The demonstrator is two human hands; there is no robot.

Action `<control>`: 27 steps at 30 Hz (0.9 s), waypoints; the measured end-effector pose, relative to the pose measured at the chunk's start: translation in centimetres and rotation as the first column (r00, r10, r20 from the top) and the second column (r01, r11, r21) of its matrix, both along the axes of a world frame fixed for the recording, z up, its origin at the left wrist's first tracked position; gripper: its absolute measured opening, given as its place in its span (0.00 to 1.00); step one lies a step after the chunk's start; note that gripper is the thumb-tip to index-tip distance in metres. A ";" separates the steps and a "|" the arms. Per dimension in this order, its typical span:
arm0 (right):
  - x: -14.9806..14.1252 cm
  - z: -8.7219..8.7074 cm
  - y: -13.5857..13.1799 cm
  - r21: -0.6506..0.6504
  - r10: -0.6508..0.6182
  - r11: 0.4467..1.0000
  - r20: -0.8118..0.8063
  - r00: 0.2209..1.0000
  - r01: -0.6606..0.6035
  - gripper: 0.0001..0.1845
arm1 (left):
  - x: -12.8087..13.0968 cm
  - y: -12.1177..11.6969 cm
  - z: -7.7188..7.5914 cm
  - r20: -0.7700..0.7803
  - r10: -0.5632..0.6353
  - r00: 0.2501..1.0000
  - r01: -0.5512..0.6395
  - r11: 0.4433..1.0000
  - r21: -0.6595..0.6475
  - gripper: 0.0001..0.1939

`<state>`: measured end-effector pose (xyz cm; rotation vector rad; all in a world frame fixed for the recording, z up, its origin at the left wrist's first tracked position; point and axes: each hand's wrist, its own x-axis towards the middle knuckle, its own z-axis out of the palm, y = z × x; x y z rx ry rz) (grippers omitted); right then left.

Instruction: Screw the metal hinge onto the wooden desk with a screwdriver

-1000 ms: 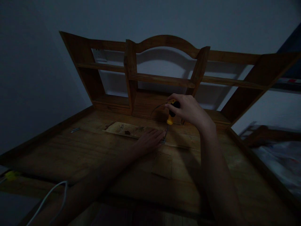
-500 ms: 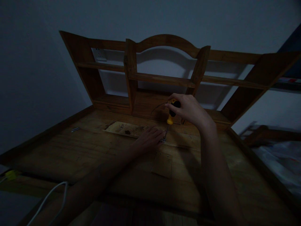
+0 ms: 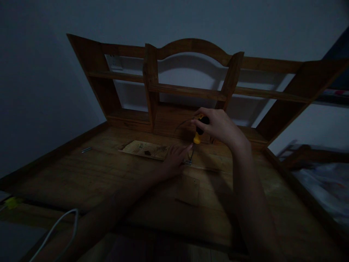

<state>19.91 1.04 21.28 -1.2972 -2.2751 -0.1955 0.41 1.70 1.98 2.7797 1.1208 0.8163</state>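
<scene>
My right hand (image 3: pixel 215 122) grips a yellow and black screwdriver (image 3: pixel 197 137) by its handle. The shaft points down, and its tip is at a small metal fitting (image 3: pixel 187 162) on the long wooden strip (image 3: pixel 152 150). My left hand (image 3: pixel 176 159) rests at the strip just left of the fitting. Its fingers are apart, with one raised beside the screwdriver shaft; whether it touches the shaft I cannot tell. Nearer to me lies a thin square wooden piece (image 3: pixel 188 189), partly in shadow. The dim light hides the fitting's details.
All this lies on a wooden desk top (image 3: pixel 89 174). A wooden shelf unit (image 3: pixel 188 91) stands along the back against the wall. Small metal pieces (image 3: pixel 86 149) lie at the left. A white cable (image 3: pixel 56 225) loops over the front left edge, near a yellow object (image 3: pixel 12 202).
My left hand has shifted slightly left, and one finger has lifted from the strip toward the screwdriver shaft. My right hand and the screwdriver stay in nearly the same place.
</scene>
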 end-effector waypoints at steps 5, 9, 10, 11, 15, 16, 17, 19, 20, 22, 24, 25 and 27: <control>0.0 0.0 0.0 0.003 -0.003 1.000 0.004 1.000 0.003 0.15 | 0.0 -0.3 -0.7 0.007 0.040 0.999 -0.039 0.995 -0.089 0.51; -0.1 -0.1 0.0 0.013 -0.005 1.000 0.003 1.000 0.005 0.15 | -0.1 -0.6 -1.7 -0.029 0.098 0.995 -0.101 0.987 -0.127 0.53; -0.1 -0.1 0.1 0.015 -0.004 1.000 0.002 1.000 0.004 0.16 | -0.2 -0.5 -1.9 -0.042 0.104 0.994 -0.109 0.986 -0.127 0.53; -0.1 -0.1 0.1 0.016 -0.002 1.000 0.002 1.000 0.002 0.16 | -0.3 -0.4 -2.1 -0.054 0.105 0.993 -0.111 0.986 -0.125 0.54; 0.0 -0.1 0.1 0.000 -0.007 1.000 0.003 1.000 0.007 0.16 | -0.6 0.0 -2.6 -0.076 0.148 0.986 -0.156 0.980 -0.120 0.56; 0.0 -0.1 0.1 -0.004 -0.009 1.000 0.003 1.000 0.009 0.16 | -0.7 0.0 -2.6 -0.078 0.159 0.984 -0.168 0.978 -0.122 0.56; 0.0 -0.1 0.1 -0.007 -0.010 1.000 0.001 1.000 0.010 0.16 | -0.8 0.0 -2.5 -0.077 0.169 0.983 -0.178 0.976 -0.123 0.56; 0.0 0.0 0.1 -0.009 -0.011 1.000 -0.004 1.000 0.011 0.16 | -0.8 -0.1 -2.6 -0.077 0.166 0.983 -0.175 0.977 -0.124 0.57; 0.0 0.0 0.0 -0.007 -0.009 1.000 -0.004 1.000 0.009 0.15 | -0.8 -0.1 -2.6 -0.078 0.164 0.983 -0.173 0.977 -0.124 0.56; 0.0 0.0 0.0 -0.002 -0.004 1.000 -0.002 1.000 0.004 0.15 | -0.8 -0.2 -2.7 -0.083 0.168 0.982 -0.178 0.976 -0.124 0.56; 0.0 0.0 -0.1 0.001 -0.003 1.000 0.001 1.000 0.003 0.15 | -0.7 -0.2 -2.6 -0.098 0.174 0.980 -0.186 0.974 -0.132 0.56; 0.0 0.0 -0.1 -0.001 -0.005 1.000 0.001 1.000 0.005 0.15 | -0.7 -0.3 -2.5 -0.104 0.184 0.977 -0.198 0.970 -0.139 0.56; 0.0 0.0 -0.1 -0.001 -0.009 1.000 -0.003 1.000 0.009 0.15 | -0.5 -0.4 -2.1 -0.116 0.202 0.972 -0.219 0.963 -0.159 0.56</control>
